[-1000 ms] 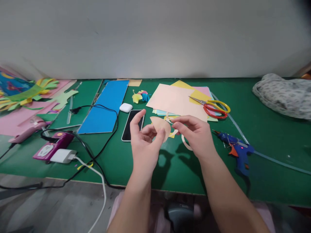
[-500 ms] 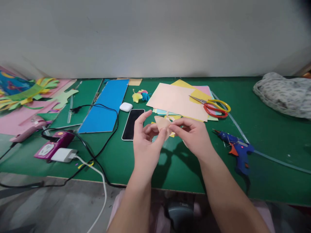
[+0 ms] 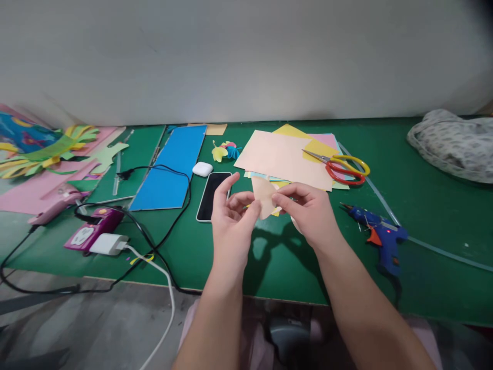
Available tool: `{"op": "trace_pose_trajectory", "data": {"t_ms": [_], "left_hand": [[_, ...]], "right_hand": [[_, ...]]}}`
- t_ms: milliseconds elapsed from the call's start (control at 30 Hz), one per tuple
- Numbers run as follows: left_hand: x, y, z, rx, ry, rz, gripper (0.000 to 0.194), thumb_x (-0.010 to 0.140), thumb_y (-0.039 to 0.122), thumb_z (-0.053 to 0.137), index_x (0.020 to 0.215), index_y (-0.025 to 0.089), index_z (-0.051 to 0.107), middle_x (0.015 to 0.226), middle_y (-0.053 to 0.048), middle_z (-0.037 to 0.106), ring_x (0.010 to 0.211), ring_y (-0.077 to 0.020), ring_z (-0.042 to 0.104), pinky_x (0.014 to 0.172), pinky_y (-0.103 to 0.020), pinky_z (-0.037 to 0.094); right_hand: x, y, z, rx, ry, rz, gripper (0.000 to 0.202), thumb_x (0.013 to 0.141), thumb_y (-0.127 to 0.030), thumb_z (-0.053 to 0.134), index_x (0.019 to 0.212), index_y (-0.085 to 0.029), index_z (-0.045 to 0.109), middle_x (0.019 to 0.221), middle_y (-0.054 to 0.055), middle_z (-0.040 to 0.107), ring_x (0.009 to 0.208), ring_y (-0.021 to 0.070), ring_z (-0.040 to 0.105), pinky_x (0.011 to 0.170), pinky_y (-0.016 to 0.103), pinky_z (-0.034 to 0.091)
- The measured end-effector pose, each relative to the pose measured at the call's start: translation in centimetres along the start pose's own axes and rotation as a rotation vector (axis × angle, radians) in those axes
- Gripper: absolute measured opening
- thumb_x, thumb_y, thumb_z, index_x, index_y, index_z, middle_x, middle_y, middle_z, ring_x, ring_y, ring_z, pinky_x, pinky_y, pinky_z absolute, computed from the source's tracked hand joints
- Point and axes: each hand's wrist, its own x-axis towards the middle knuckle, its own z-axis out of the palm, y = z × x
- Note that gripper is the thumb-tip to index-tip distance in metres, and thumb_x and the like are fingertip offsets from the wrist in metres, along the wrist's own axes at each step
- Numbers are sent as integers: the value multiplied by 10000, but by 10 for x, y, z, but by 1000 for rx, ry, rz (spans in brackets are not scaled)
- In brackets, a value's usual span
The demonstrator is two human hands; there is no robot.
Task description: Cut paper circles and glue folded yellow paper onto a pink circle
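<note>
The peach paper piece [image 3: 262,192] is small and matte, with a cornered upper end. It stands raised, pinched between the left hand [image 3: 231,222] and right hand [image 3: 313,211].

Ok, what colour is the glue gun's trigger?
The trigger is orange-red; the head view shows it best.

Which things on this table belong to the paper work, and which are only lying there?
Likely belong:
peach paper piece, held by left hand and right hand
coloured paper sheets
red-and-yellow scissors
blue hot-glue gun

Probably only lying there:
smartphone
white earbud case
patterned fabric
</note>
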Motion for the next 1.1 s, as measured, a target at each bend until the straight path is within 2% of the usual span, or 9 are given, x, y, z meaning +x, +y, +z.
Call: {"op": "trace_pose_trajectory", "data": {"t_ms": [400, 567, 667, 800, 1100], "left_hand": [[0, -2, -1, 48, 46, 71, 499, 668, 111, 726, 1123, 230, 559, 709, 36, 638, 651, -74, 600, 635, -179, 496], [2, -2, -4, 0, 103, 31, 463, 696, 145, 705, 1125, 226, 553, 743, 20, 649, 717, -84, 608, 686, -189, 491], [3, -1, -5, -51, 69, -21, 503, 690, 143, 695, 1157, 230, 528, 791, 4, 658, 768, -99, 611, 711, -208, 497], [3, -1, -3, -100, 16, -95, 554, 661, 132, 706, 1171, 236, 516, 766, 16, 629, 709, -95, 586, 659, -207, 493], [2, 1, -3, -134, 17, -153, 557, 658, 137, 699, 1176, 241, 523, 741, 28, 595, 669, -80, 562, 626, -182, 463]], "right_hand": [[0, 1, 0, 21, -23, 15, 100, 744, -261, 712, 695, -186, 667, 665, -19, 646, 606, 105, 572, 532, 215, 440], [-1, 0, 0, 32, 13, 16, 94, 743, -265, 720, 708, -194, 669, 675, -21, 652, 608, 104, 576, 547, 219, 460], [-1, -1, 0, 22, 17, 15, 89, 745, -258, 717, 708, -193, 669, 677, -21, 651, 611, 103, 576, 541, 213, 462], [0, -3, 1, -3, -2, 6, 75, 743, -235, 714, 703, -191, 669, 671, -29, 649, 603, 90, 574, 538, 193, 465], [-1, -1, 1, -22, -14, -16, 62, 750, -231, 709, 711, -201, 671, 688, -35, 658, 626, 90, 590, 543, 186, 467]]}}
